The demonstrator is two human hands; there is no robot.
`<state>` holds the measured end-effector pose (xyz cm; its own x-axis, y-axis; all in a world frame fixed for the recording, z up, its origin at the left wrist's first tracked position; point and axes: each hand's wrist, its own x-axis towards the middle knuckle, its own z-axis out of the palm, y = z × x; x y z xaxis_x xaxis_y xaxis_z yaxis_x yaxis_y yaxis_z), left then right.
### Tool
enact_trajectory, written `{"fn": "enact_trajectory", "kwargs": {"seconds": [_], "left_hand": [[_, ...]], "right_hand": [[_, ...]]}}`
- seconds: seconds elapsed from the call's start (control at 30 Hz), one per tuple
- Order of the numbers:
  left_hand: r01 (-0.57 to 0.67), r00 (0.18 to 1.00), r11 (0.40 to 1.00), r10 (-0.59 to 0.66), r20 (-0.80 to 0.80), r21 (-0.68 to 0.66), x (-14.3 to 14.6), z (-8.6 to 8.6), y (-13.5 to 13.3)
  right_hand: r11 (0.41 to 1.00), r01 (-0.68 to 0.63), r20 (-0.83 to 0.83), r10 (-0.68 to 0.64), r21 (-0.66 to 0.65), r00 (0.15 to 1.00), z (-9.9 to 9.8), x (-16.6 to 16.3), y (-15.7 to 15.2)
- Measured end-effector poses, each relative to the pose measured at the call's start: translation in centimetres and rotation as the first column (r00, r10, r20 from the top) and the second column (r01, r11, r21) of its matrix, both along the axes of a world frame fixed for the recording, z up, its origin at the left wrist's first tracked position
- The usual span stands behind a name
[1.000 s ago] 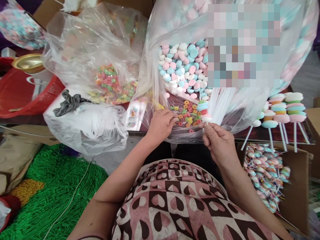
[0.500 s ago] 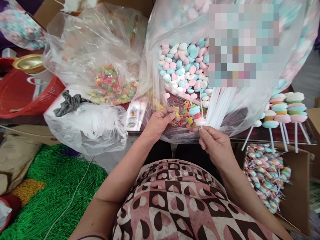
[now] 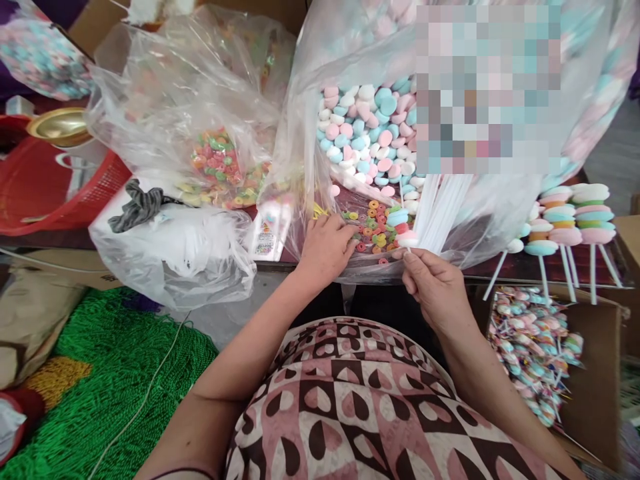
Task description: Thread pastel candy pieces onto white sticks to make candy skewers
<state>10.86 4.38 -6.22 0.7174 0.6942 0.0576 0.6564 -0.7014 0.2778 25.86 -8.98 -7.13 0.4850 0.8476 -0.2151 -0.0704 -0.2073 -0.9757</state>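
My right hand [image 3: 434, 275] is closed on the lower end of a white candy stick. A marshmallow skewer [image 3: 399, 217] rises from it, with a blue marshmallow above, a red gummy ring and a pink-and-white marshmallow just over my fingers. Palm down, my left hand [image 3: 330, 248] rests at the left edge of the loose gummy rings [image 3: 374, 228], fingers bent and apart. Its fingertips are partly hidden, and no candy shows in it. Yellow strips [image 3: 320, 209] lie just beyond its knuckles.
Behind my hands, a large clear bag holds loose marshmallows [image 3: 370, 127]; white sticks [image 3: 440, 213] lie right of the skewer. Finished marshmallow skewers [image 3: 555, 217] lie at the table's right edge, above a carton [image 3: 593, 373] of wrapped ones. Bagged gummies [image 3: 215, 157] sit left.
My left hand has moved left from a pinch over the gummy rings and turned palm down, its fingers spreading. The skewer in my right hand has shifted slightly right.
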Motion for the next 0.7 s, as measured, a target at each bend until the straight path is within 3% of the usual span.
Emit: {"fn": "enact_trajectory", "kwargs": {"seconds": [0.1, 0.23, 0.5, 0.6, 0.63, 0.7], "left_hand": [[0.041, 0.999, 0.999, -0.04, -0.025, 0.02, -0.1, 0.1, 0.0], [-0.015, 1.0, 0.999, 0.015, 0.003, 0.045, 0.2, 0.1, -0.3], [0.055, 0.997, 0.998, -0.053, 0.053, -0.029, 1.3, 0.1, -0.6], [-0.011, 0.973, 0.982, 0.054, 0.222, -0.189, 1.0, 0.0, -0.4], [-0.023, 0.943, 0.955, 0.119, 0.311, -0.294, 0.9, 0.0, -0.3], [0.023, 0.82, 0.844, 0.291, 0.493, -0.536, 0.6, 0.1, 0.0]], "right_hand": [[1.0, 0.011, -0.012, -0.011, 0.006, 1.0, -0.2, 0.1, 0.0], [1.0, 0.025, -0.022, -0.024, 0.01, 0.999, -0.5, 0.3, 0.1], [0.999, 0.039, -0.042, -0.038, 0.006, 0.998, -0.6, 0.3, 0.2], [1.0, 0.03, -0.04, -0.029, 0.009, 0.999, -0.6, 0.3, 0.1], [1.0, 0.021, -0.034, -0.02, 0.007, 0.999, -0.5, 0.3, 0.0], [1.0, -0.008, -0.02, 0.008, -0.001, 1.0, -0.2, 0.3, -0.2]]}}
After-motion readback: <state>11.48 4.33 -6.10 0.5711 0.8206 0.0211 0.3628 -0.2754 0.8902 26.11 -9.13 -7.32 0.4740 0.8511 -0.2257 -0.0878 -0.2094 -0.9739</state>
